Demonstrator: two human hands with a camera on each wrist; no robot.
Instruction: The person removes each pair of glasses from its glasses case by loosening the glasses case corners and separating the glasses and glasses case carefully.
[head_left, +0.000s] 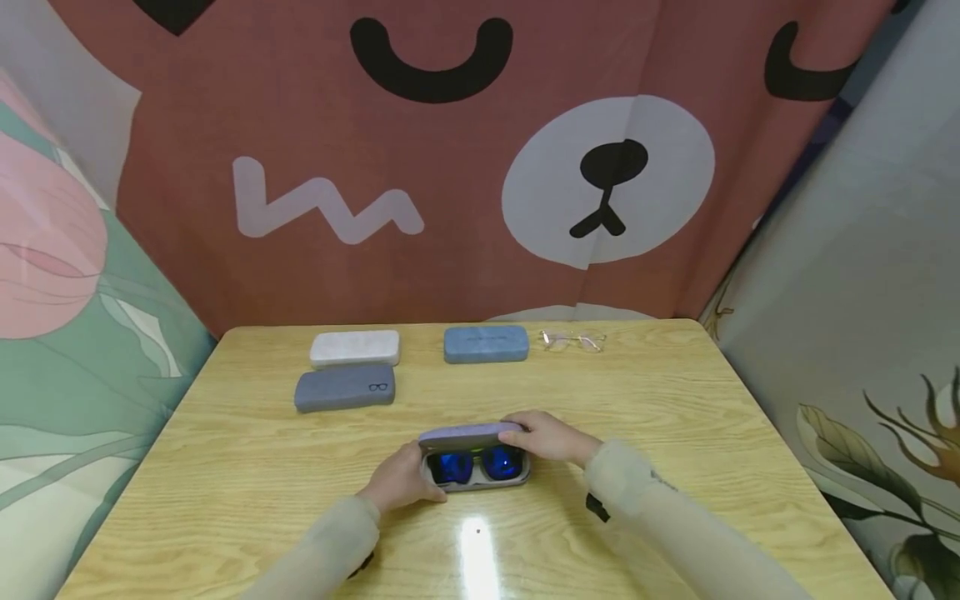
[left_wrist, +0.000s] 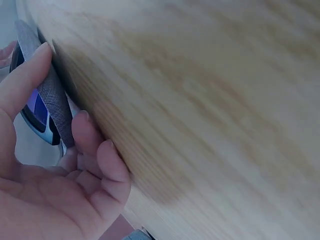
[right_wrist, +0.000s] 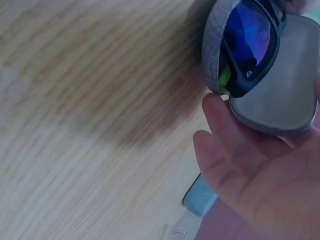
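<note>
A purple-grey glasses case (head_left: 480,487) lies with its lid raised near the middle of the wooden table. In its base sit dark-framed sunglasses (head_left: 501,463) with blue mirrored lenses. My left hand (head_left: 401,479) grips the case's left end; the left wrist view shows its thumb (left_wrist: 34,70) against the fabric side and its fingers curled below. The raised lid (head_left: 457,435) is held at its right end by my right hand (head_left: 551,437). In the right wrist view, the lid's grey inside (right_wrist: 280,85) shows beside the sunglasses, and the fingers lie behind the lid.
At the back left, a white glasses case (head_left: 356,347) stands behind a grey-blue glasses case (head_left: 343,388) with a small spectacles print. A blue glasses case (head_left: 486,344) lies at the back middle, beside thin-framed eyeglasses (head_left: 572,341). A printed curtain (head_left: 420,275) hangs behind the table.
</note>
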